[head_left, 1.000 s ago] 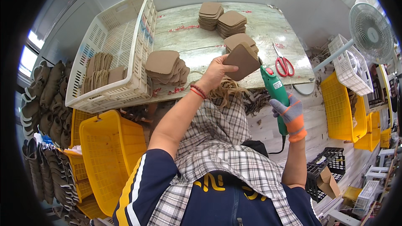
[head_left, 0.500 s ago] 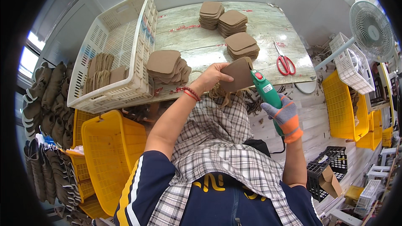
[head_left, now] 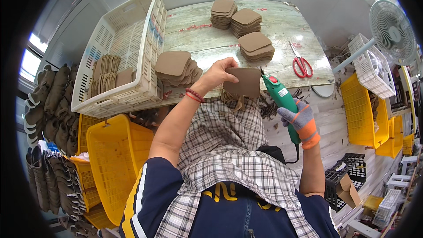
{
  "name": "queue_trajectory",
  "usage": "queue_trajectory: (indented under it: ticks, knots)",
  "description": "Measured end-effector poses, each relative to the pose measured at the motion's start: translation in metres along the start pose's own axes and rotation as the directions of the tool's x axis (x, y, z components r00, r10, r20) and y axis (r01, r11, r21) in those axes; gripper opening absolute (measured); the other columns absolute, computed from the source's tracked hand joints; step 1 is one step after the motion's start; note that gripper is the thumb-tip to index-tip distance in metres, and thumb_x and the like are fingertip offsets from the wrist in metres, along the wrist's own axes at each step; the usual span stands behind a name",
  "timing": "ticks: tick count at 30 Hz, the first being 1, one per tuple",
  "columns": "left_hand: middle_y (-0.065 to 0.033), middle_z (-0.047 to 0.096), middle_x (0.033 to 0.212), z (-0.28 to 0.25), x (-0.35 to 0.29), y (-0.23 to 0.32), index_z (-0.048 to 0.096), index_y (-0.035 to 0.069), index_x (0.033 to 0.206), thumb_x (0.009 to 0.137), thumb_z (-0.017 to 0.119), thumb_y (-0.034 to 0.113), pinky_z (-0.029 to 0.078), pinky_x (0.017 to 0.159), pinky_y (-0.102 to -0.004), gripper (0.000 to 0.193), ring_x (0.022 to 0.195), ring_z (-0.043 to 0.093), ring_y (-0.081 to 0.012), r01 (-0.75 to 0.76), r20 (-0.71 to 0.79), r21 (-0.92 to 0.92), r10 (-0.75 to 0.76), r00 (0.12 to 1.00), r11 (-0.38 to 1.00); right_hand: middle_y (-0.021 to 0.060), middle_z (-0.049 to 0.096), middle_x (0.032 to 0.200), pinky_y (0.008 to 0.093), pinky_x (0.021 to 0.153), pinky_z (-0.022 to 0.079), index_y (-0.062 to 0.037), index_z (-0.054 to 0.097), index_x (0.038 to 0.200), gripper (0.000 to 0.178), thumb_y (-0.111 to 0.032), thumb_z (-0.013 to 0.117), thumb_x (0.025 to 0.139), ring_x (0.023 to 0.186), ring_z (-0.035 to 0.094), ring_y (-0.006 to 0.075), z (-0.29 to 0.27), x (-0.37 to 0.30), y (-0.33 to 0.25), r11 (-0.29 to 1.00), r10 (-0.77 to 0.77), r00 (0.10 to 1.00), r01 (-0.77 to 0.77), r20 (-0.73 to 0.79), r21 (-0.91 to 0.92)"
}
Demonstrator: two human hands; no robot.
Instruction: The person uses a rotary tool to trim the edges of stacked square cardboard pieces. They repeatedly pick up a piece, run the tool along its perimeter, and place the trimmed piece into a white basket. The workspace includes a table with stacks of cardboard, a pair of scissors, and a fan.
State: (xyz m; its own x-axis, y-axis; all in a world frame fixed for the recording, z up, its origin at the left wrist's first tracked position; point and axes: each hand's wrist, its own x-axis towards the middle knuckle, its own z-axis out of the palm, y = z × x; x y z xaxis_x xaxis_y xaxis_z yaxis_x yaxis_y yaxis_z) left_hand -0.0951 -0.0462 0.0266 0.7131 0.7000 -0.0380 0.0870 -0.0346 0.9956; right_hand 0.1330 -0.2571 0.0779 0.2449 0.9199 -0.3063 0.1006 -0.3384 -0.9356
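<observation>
Pinched in my bare left hand [head_left: 219, 73] is a brown fabric piece [head_left: 246, 83] with rounded corners, held above my lap at the table's near edge. My right hand [head_left: 302, 122], in a grey and orange glove, grips a green corded electric cutter [head_left: 280, 95] with a red button. Its tip points up beside the right edge of the piece; whether they touch I cannot tell. Thin offcuts [head_left: 232, 100] hang below the piece. A loose stack of brown pieces [head_left: 177, 68] lies left of my left hand, and a neater stack [head_left: 255, 47] sits beyond the cutter.
Red-handled scissors [head_left: 302, 64] rest on the table [head_left: 198, 35] at right, with two more stacks [head_left: 222, 13] at the back. A white crate [head_left: 145, 77] holding pieces stands left. Yellow crates [head_left: 110, 163] flank me; a fan [head_left: 391, 33] is at far right. Scraps litter the floor.
My left hand has shifted slightly left and up, turning the fabric piece so its top edge is nearly level. A small gap now shows between the piece and the cutter, which barely moved.
</observation>
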Motion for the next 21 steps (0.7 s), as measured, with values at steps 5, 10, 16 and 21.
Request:
queue_trajectory:
  ticks: [5,10,16,21]
  knots:
    - [0.0035,0.061,0.077,-0.002,-0.006,0.005,0.062,0.007,0.084,0.073,0.073,0.005,0.042,0.070,-0.0225,0.017,0.073,0.053,-0.0063,-0.045,-0.151,-0.309,-0.003,0.989,0.950,0.0014,0.058,0.068,0.0226,0.049,0.045,-0.0003,0.058,0.098,0.039,-0.022,0.079,0.074,0.053,0.053,0.0074,-0.001,-0.003,-0.002,1.000,0.017,1.000,-0.017,0.019,0.023]
    - [-0.0018,0.066,0.080,-0.014,-0.004,-0.005,0.067,0.005,0.086,0.075,0.071,0.004,0.046,0.074,-0.0256,0.012,0.075,0.060,-0.0115,0.014,-0.031,-0.492,-0.034,0.999,0.871,0.0020,0.059,0.069,0.0230,0.049,0.046,-0.0001,0.058,0.097,0.037,-0.021,0.079,0.074,0.054,0.054,0.0077,-0.002,-0.005,-0.004,0.999,0.017,0.995,-0.022,0.097,0.050]
    - [-0.0011,0.066,0.080,-0.018,0.001,-0.002,0.068,0.004,0.083,0.073,0.072,0.001,0.046,0.073,-0.0247,0.012,0.074,0.060,-0.0103,0.024,0.011,-0.431,-0.021,1.000,0.902,0.0022,0.059,0.068,0.0230,0.049,0.046,-0.0001,0.059,0.093,0.035,-0.021,0.079,0.074,0.054,0.055,0.0077,-0.006,-0.007,-0.004,1.000,0.006,0.989,-0.008,0.149,0.011]
    - [-0.0010,0.066,0.078,-0.016,0.002,0.001,0.068,0.004,0.083,0.072,0.073,0.000,0.046,0.071,-0.0240,0.013,0.072,0.060,-0.0098,0.029,0.007,-0.339,-0.029,1.000,0.940,0.0019,0.059,0.066,0.0222,0.048,0.045,-0.0002,0.059,0.091,0.035,-0.022,0.080,0.073,0.052,0.054,0.0073,-0.005,-0.007,-0.004,0.999,-0.008,0.989,0.014,0.148,-0.039]
